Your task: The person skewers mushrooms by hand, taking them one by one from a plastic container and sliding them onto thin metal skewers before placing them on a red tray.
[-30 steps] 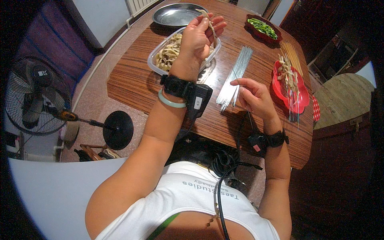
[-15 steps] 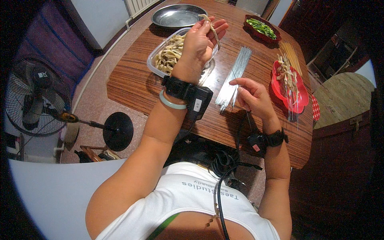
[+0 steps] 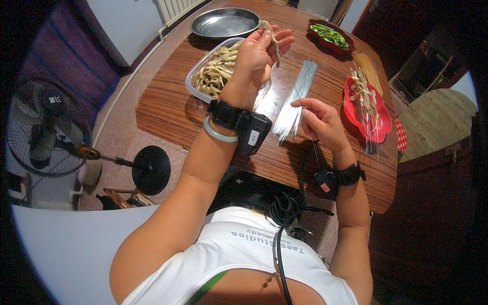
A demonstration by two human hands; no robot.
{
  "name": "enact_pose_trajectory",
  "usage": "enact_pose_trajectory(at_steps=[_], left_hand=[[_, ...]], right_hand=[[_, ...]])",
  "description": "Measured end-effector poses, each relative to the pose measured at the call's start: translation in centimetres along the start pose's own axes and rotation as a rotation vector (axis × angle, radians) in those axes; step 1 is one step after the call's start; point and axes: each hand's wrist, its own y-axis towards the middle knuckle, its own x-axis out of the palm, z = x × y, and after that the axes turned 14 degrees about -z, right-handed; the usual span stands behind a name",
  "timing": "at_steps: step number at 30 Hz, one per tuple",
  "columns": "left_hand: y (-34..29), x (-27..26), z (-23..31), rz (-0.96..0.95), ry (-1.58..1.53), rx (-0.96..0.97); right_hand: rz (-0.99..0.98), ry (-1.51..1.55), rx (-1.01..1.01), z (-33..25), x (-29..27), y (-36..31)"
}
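My left hand (image 3: 257,56), palm turned up, pinches a pale torn strip of mushroom (image 3: 277,50) that hangs across the fingers. Beneath and beside it stands a clear plastic tub (image 3: 192,87) heaped with mushroom strips (image 3: 217,71). My right hand (image 3: 323,125) has its fingers closed on a thin metal skewer (image 3: 316,154), which shows below the hand and as a fine line above it. A bundle of metal skewers (image 3: 297,99) lies between my hands. To the right, a red scalloped plate (image 3: 349,116) bears several skewers threaded with mushroom (image 3: 365,96).
A round metal pan (image 3: 223,23) stands at the far left of the wooden table (image 3: 162,104). Green vegetable pieces (image 3: 329,36) fill a dark red dish at the far right, near wooden sticks (image 3: 369,72). A standing fan (image 3: 48,124) is on the left; black cables hang before my chest.
Both hands keep their grips. My left hand has shifted very slightly down and right with the mushroom strip; the view has also moved a little.
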Motion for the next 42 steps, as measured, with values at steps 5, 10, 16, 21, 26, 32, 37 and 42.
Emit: enact_pose_trajectory(at_steps=[5, 10, 16, 21, 26, 32, 37, 42], left_hand=[[-0.1, -0.1, 0.1, -0.044, 0.027, 0.010], [-0.3, 0.3, 0.1, -0.048, 0.066, -0.010], [-0.4, 0.7, 0.4, -0.080, 0.153, -0.067], [-0.3, 0.6, 0.1, -0.115, 0.133, -0.084], [-0.8, 0.8, 0.2, -0.127, 0.204, -0.131], [-0.7, 1.0, 0.4, -0.117, 0.193, -0.156], [-0.6, 0.4, 0.4, -0.075, 0.197, -0.091], [-0.2, -0.3, 0.5, -0.005, 0.229, -0.010]], right_hand=[[0.005, -0.017, 0.020, -0.2, 0.1, 0.0], [0.007, -0.008, 0.004, -0.3, 0.1, -0.1], [0.022, -0.010, -0.012, -0.4, 0.0, -0.1], [0.027, -0.033, -0.008, -0.5, -0.1, -0.1], [0.058, -0.017, -0.003, -0.6, 0.2, -0.1], [0.089, -0.081, -0.054, 0.3, -0.4, 0.0], [0.133, -0.116, -0.065, 0.4, -0.6, 0.2], [0.188, -0.278, -0.127, 1.1, -1.1, 0.3]])
